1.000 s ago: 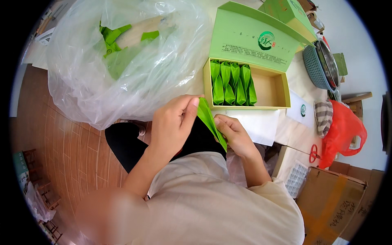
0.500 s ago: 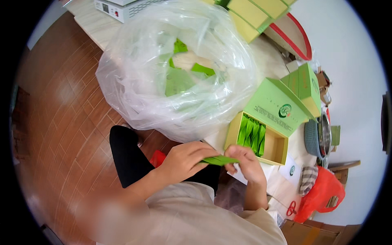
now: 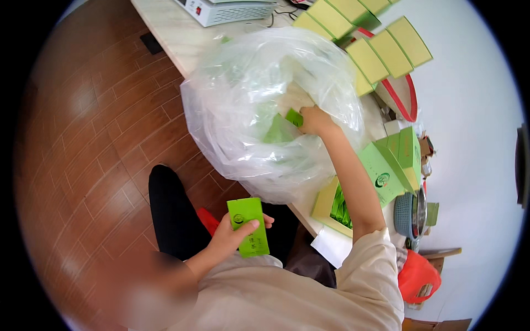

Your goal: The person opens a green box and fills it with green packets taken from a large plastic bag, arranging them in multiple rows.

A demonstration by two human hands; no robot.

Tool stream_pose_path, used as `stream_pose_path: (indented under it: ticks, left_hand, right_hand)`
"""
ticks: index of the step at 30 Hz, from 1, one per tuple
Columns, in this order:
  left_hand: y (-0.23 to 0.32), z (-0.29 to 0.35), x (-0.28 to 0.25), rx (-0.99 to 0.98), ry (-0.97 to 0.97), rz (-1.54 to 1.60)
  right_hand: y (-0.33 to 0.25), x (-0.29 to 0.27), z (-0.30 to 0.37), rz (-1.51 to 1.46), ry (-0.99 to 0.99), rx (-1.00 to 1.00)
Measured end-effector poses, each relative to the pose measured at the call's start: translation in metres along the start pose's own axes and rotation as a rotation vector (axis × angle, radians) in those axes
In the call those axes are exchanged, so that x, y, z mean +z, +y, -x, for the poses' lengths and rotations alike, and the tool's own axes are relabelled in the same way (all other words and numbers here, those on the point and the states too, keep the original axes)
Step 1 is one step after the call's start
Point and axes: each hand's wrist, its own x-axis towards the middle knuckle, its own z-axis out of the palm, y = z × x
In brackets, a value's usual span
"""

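Note:
My left hand (image 3: 231, 237) is closed around a flat green packet (image 3: 255, 243), thumb on its front, held upright above my lap. At arm's length, my right hand (image 3: 316, 120) is inside the mouth of a large clear plastic bag (image 3: 215, 121). Its fingers pinch another green packet (image 3: 294, 117) there; the fingertips are partly hidden. Further green packets show dimly through the plastic. Under my right forearm stands an open yellow-green box (image 3: 326, 207) with several green packets (image 3: 340, 212) in a row; the arm covers part of it. Its lid (image 3: 381, 174) is folded back.
Stacked yellow-green boxes (image 3: 386, 52) stand at the far right of the table (image 3: 165, 33), and a white appliance (image 3: 221, 12) at the far left. A blue basket (image 3: 406, 215) and a red bag (image 3: 419, 276) are on the right. White paper (image 3: 333, 245) lies near the table's edge.
My right hand has left the packet that both hands held and reached away into the plastic bag. My left hand keeps its packet, now turned upright with the front showing.

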Motion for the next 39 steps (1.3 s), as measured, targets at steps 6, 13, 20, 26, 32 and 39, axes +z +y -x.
stream_pose_path:
  ticks: [6, 13, 20, 26, 32, 39]
  left_hand:
    - [-0.003, 0.005, -0.016, -0.028, 0.007, 0.333]
    - [0.019, -0.005, -0.015, 0.166, -0.045, 0.260]
    - [0.013, -0.015, 0.023, 0.056, 0.020, 0.207]
    - [-0.012, 0.003, 0.028, 0.051, 0.044, -0.069]
    - [-0.012, 0.018, 0.021, -0.201, -0.131, -0.321]
    - [0.004, 0.022, 0.004, -0.610, -0.310, -0.265]
  right_hand:
    - [0.001, 0.005, 0.002, -0.099, 0.275, -0.108]
    - [-0.056, -0.022, 0.104, -0.231, 0.802, -0.180]
    - [-0.114, 0.038, 0.193, -1.600, 0.486, -0.060]
    - [-0.136, 0.100, 0.211, -0.871, 0.867, -0.135]
    - [-0.126, 0.108, 0.234, -0.408, 0.562, -0.619]
    - [-0.077, 0.146, 0.233, -1.015, 0.418, -0.277]
